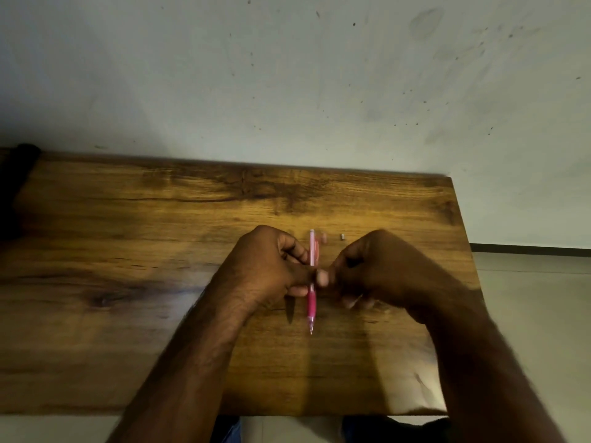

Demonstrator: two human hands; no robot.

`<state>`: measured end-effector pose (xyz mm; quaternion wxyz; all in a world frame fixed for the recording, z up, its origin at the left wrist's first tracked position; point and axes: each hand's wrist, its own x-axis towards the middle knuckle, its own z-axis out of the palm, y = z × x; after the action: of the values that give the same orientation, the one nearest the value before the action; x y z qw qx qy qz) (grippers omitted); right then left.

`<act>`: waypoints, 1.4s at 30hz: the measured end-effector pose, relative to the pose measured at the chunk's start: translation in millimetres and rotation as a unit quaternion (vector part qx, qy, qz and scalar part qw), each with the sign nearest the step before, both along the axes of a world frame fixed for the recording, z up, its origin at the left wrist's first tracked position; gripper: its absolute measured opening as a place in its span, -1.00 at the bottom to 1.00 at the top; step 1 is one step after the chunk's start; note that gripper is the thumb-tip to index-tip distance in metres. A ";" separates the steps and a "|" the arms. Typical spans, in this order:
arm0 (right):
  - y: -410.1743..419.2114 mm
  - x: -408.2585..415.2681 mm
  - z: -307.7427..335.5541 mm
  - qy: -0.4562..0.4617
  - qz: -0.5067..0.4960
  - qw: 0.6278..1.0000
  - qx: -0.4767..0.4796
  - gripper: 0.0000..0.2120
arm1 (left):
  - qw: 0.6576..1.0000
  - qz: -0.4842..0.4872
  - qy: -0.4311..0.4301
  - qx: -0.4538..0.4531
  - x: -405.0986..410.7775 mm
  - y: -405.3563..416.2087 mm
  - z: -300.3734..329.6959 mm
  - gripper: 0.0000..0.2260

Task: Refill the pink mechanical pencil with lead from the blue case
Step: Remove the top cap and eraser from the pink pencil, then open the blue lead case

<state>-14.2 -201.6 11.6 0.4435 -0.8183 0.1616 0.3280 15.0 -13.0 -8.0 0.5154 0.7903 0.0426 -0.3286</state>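
The pink mechanical pencil (311, 302) stands roughly upright over the wooden table (128, 282), tip down toward me. My left hand (265, 266) grips its barrel with curled fingers and thumb. My right hand (371, 270) is curled just to the right of the pencil, its fingertips touching my left thumb; something dark shows inside its grip, but I cannot tell what it is. The blue case is not plainly visible. A small pink cap (324, 237) and a small grey piece (342, 236) lie on the table behind the hands.
The table's right edge (463, 251) drops to a pale floor. A stained wall (287, 91) runs along the far edge. A dark object (19, 174) sits at the far left corner.
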 end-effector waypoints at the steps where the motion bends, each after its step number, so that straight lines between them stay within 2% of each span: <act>1: 4.8 -1.0 -1.3 0.019 0.023 1.000 0.005 -0.91 | 1.000 0.005 -0.005 0.002 -0.1 -0.6 -0.6 -0.84; 10: 15.5 -0.1 -6.3 0.049 0.022 0.998 0.030 -0.92 | 0.998 0.017 -0.038 0.047 -0.4 -1.2 0.4 -0.84; 17: 23.5 3.5 -14.3 0.068 -0.006 0.998 0.004 -0.76 | 0.973 0.092 -0.136 0.161 13.4 23.0 -1.4 -0.82; 25: 30.3 6.1 -22.4 0.069 0.005 0.997 -0.030 -0.73 | 0.963 0.088 -0.131 0.220 11.2 19.4 -8.1 -0.70; 34: 34.0 8.4 -27.4 0.055 0.026 0.996 -0.066 -0.66 | 0.945 0.047 -0.146 0.289 2.6 10.4 -11.2 -0.68; 38: 33.7 8.5 -25.7 0.022 0.043 0.994 -0.093 -0.57 | 0.938 0.041 -0.154 0.307 2.6 9.1 -10.8 -0.74; 42: 29.2 9.2 -18.3 -0.114 0.000 0.983 -0.147 -0.49 | 0.937 0.033 -0.154 0.312 0.2 11.4 -6.4 -0.75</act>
<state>-5.0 -172.3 -6.7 0.3343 -0.9065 0.1564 0.2048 15.2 -1.6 -14.4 0.2537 0.9504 0.0893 -0.1562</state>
